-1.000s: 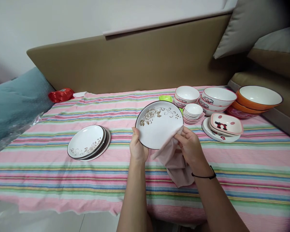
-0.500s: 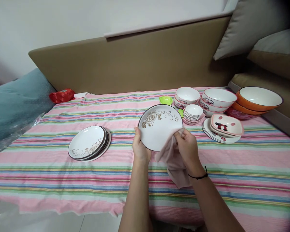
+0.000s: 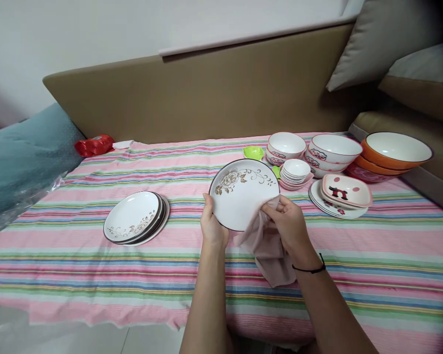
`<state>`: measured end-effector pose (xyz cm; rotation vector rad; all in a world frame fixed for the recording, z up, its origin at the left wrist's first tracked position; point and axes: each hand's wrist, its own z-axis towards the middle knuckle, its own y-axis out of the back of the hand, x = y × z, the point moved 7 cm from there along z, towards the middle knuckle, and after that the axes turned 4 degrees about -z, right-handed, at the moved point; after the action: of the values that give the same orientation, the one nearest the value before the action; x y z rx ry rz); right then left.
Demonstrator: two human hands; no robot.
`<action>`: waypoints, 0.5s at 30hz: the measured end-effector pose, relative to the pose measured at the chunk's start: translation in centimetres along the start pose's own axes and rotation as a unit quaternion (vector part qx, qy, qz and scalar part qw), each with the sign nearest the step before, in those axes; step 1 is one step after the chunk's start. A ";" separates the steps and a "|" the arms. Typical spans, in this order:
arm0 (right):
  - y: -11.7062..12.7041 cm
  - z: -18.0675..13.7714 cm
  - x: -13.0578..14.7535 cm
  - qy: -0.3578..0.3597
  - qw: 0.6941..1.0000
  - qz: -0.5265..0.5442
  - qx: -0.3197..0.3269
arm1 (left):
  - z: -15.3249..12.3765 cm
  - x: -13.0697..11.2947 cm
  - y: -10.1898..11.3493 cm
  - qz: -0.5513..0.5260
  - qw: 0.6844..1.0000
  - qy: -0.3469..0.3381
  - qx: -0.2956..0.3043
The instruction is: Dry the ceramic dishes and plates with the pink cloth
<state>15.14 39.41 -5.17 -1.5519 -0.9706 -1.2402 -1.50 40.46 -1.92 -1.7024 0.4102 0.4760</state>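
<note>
A white plate [image 3: 239, 201] with a dark rim and a brown flower pattern is held up, tilted towards me. My left hand [image 3: 213, 223] grips its left edge, thumb on the face and fingers hidden beneath. My right hand [image 3: 288, 221] is closed on a pinkish cloth [image 3: 268, 250], which lies over the plate's lower right rim and hangs down below it. To the left, a stack of similar plates [image 3: 135, 216] lies on the striped cloth covering [image 3: 77, 273].
Stacked white bowls [image 3: 334, 150], small white dishes [image 3: 296, 169], orange bowls [image 3: 396, 153], a pink-rimmed dish [image 3: 349, 191] on plates, and a green dish [image 3: 253, 153] stand at the right. A red package [image 3: 95, 145] lies far left. A brown backrest [image 3: 214, 98] rises behind.
My right hand and forearm have shifted slightly right, still with the cloth at the plate's rim. The plate and my left hand have moved very slightly left.
</note>
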 end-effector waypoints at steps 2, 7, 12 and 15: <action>0.3 0.1 -0.3 -0.007 1.000 -0.001 -0.014 | -0.1 0.1 0.0 0.006 1.000 0.001 -0.002; 0.8 0.1 -0.3 0.004 0.999 -0.023 -0.045 | -0.2 0.1 -0.4 0.024 1.000 -0.005 0.014; 1.0 0.0 0.0 0.030 0.997 -0.042 -0.059 | -0.3 0.2 -0.5 0.027 0.999 -0.004 0.021; 1.1 0.0 0.0 0.027 0.997 -0.047 -0.062 | -0.3 0.2 -0.4 0.025 0.999 -0.004 0.023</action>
<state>16.15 39.12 -5.36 -1.5738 -0.9565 -1.4261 -1.11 40.22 -1.62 -1.6493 0.4562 0.5070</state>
